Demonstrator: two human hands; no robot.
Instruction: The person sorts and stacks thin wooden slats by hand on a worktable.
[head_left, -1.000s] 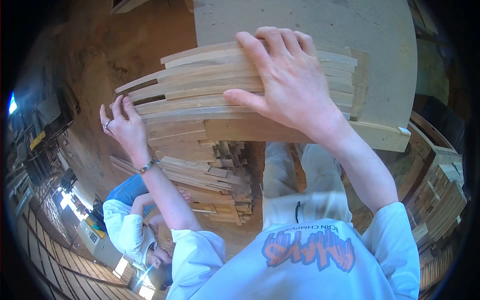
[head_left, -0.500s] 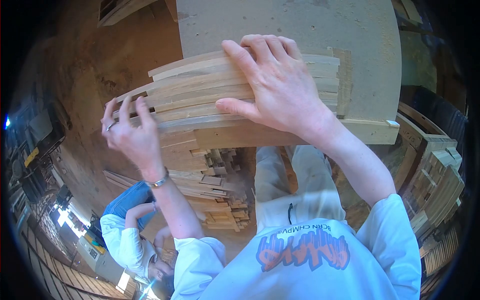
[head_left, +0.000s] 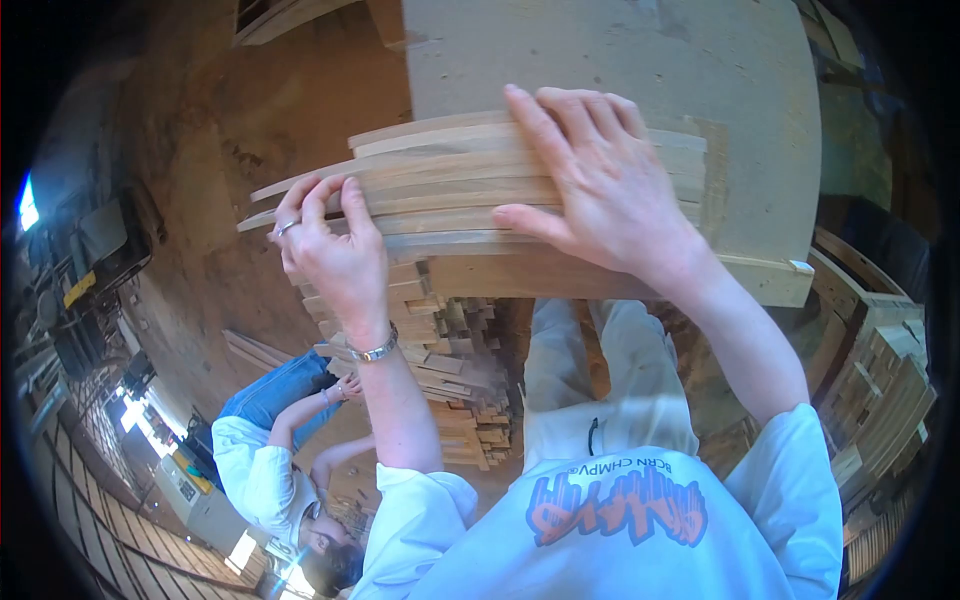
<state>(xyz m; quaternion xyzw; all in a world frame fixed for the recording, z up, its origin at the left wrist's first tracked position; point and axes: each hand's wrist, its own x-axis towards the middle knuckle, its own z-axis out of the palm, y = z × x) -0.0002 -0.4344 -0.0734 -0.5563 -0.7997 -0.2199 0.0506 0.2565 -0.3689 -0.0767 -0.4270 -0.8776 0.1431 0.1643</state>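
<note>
Several long wooden strips (head_left: pixel 450 165) lie side by side on a grey board (head_left: pixel 620 45), their left ends sticking out past its edge at uneven lengths. My right hand (head_left: pixel 610 180) lies over the strips with its fingers and thumb spread, the palm resting on them. Near the projecting left ends, my left hand (head_left: pixel 335 240) has its fingers bent over the strips, touching or just above them; the fingers are apart. A metal bracelet is on my left wrist, and a ring is on one finger.
A person (head_left: pixel 270 450) in a white top and jeans crouches at the lower left. Stacked wood pieces (head_left: pixel 470 390) lie below the board. More stacked wood (head_left: pixel 870 390) is at the right. A wooden rail (head_left: pixel 760 280) runs along the board's near edge.
My left hand has moved in to the right and closer to the strips. The whole view has shifted, with the board and strips now further right. The other person's arm has moved.
</note>
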